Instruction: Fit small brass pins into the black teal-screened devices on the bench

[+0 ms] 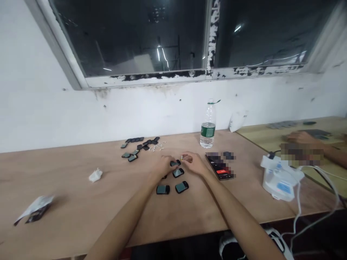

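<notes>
Head view: the left hand (pixel 164 165) is curved over a black device (pixel 175 163) on the table (pixel 81 202), fingers at its left side; whether they grip it cannot be determined. The right hand (pixel 195 163) pinches a small yellow-tipped piece (pixel 181 158) at the device's right end. Further black devices (pixel 181 186) lie nearer the front edge.

place: likely workshop | wooden bench (pixel 67 166), small black devices (pixel 181 186), peeling window frame (pixel 211 43), co-worker's hand (pixel 303 138)
</notes>
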Demonstrator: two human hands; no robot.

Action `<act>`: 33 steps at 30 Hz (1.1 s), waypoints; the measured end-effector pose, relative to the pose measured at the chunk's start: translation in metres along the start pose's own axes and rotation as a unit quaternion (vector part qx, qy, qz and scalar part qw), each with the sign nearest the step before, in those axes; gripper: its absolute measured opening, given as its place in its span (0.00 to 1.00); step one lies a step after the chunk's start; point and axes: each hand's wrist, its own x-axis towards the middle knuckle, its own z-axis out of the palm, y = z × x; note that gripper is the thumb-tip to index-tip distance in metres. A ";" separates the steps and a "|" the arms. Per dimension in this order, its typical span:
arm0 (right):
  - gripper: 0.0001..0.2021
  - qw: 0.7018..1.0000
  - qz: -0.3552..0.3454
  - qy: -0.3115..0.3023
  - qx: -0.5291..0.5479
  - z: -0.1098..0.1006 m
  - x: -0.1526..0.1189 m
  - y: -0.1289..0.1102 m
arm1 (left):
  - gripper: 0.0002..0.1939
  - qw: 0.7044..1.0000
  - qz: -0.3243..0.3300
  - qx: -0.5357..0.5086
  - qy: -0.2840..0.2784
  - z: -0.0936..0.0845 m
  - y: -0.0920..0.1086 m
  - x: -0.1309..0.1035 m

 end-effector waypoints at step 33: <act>0.12 0.985 -0.132 -0.089 -0.069 0.005 -0.003 -0.003 | 0.08 0.978 0.118 -0.081 0.155 0.010 -0.017 -0.024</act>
